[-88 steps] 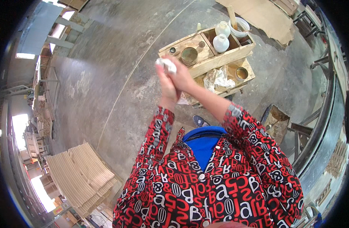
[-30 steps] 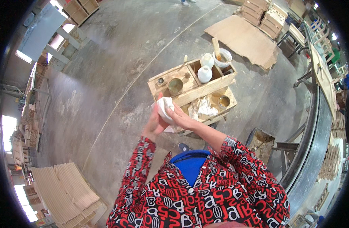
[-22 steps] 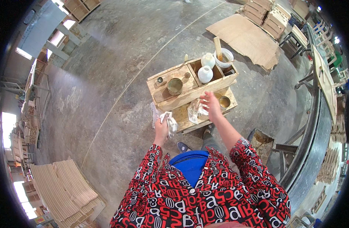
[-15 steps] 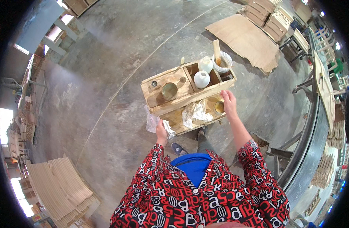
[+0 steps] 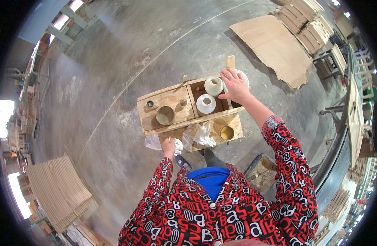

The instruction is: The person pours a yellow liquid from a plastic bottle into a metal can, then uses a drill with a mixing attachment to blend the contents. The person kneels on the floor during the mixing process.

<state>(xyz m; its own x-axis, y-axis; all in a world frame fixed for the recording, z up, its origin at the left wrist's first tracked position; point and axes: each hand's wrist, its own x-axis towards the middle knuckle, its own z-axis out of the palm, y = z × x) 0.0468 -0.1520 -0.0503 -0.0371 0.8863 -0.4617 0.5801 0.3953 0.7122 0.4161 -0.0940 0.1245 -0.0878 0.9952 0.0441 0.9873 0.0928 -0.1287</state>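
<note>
Poking out of the left hand (image 5: 168,146): one white cloth (image 5: 178,146), crumpled, lying by the near left corner of the low shelf (image 5: 236,123).

Also within reach: two white bottles, necks apparently uncapped, the far bottle (image 5: 214,86) and the near bottle (image 5: 206,104) both standing in an open compartment of the wooden box (image 5: 168,97). The right hand (image 5: 236,87) is hovering past them, partly covering the white bucket (image 5: 243,78); a flat wooden stick (image 5: 230,62) is showing behind it.

Hazards, as judged: the thumb is hanging close to the far bottle, so a sideways sweep could be tipping it against its neighbour (contents not visible). A knock on the stick could be rocking the bucket. A trailing end of cloth could be snagging on the shelf edge.

Fingers, left: curling closed around the cloth. Fingers, right: extending, slightly bent, the thumb standing well apart, nothing visibly gripped; whether the tips are touching bucket or stick, cannot tell.

Further out: a round pot (image 5: 166,115) is sitting on the box; a white rag (image 5: 203,135) and a small cup (image 5: 227,132) are occupying the shelf; a cardboard sheet (image 5: 274,49) is lying on the floor beyond.
</note>
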